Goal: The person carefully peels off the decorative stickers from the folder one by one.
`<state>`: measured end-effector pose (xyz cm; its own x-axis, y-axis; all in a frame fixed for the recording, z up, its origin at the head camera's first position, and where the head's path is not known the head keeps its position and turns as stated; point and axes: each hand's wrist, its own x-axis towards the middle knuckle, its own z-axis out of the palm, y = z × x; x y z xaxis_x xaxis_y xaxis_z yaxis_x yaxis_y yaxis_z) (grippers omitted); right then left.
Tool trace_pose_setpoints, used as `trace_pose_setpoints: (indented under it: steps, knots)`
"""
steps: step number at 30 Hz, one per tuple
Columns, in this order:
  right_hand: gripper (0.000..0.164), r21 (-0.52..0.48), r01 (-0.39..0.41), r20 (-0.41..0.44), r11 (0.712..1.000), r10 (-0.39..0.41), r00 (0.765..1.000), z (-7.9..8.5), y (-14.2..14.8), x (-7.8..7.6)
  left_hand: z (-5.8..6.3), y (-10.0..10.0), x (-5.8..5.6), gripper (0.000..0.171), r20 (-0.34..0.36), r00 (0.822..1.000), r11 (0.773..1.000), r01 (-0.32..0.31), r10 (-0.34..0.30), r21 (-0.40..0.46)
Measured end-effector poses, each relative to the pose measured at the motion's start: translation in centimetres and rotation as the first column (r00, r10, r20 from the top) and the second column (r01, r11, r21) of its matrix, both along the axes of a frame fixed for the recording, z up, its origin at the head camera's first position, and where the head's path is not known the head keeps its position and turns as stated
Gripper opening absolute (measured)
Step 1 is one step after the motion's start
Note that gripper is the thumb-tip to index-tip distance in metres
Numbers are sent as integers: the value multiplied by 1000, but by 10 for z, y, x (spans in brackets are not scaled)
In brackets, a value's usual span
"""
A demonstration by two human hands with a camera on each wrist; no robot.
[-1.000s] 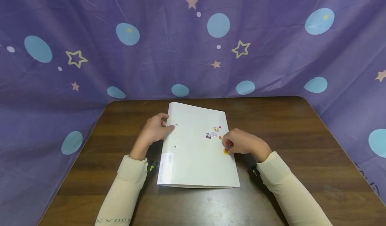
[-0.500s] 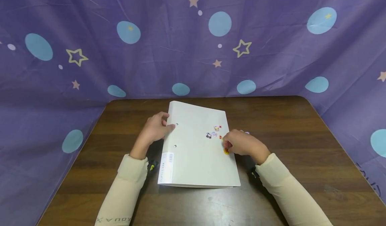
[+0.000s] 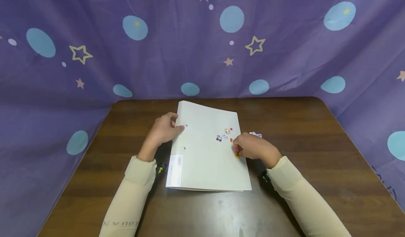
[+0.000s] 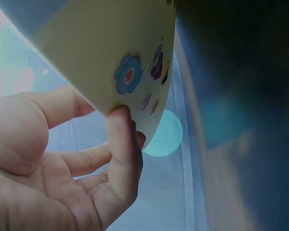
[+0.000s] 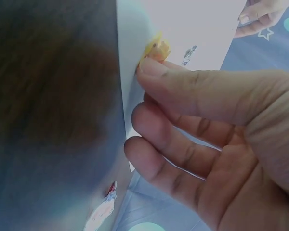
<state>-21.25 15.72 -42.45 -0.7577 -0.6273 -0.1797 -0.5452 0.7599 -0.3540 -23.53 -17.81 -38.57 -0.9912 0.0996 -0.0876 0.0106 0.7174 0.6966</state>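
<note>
A white clip file (image 3: 205, 159) lies on the table with its spine to the left. My left hand (image 3: 164, 128) holds the spine edge, its thumb over the cover; a blue flower sticker (image 4: 128, 73) shows on the file's surface in the left wrist view. Over the file's right edge, my right hand (image 3: 256, 147) pinches a yellow sticker (image 5: 159, 49) between thumb and forefinger, low against the cover. To its upper left are small character stickers, including a dark one (image 3: 219, 138), and a small red sticker (image 3: 231, 129).
A wooden table (image 3: 316, 166) extends around the file. Beyond my right hand lies a shiny pale sticker piece (image 3: 255, 134) on the tabletop. A purple curtain (image 3: 177, 47) with stars and blue spots hangs behind the table's far edge.
The head view has tilted down slightly. My right hand has shifted a little over the yellow sticker, covering more of it, and the pale piece behind it has come into view. My left hand stays put.
</note>
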Motion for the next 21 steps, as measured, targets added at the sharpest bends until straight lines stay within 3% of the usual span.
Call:
trace_pose_setpoints:
  steps: [13,21]
  knots:
    - [24,48,11,7,999,-11,1000,9,2,1,5,-1,-2,61,17,1000,1000,2,-2,-15]
    - [24,-24,-1,-65,1000,-1,998,16,15,0,3,2,-2,59,2,1000,1000,0,0,-25]
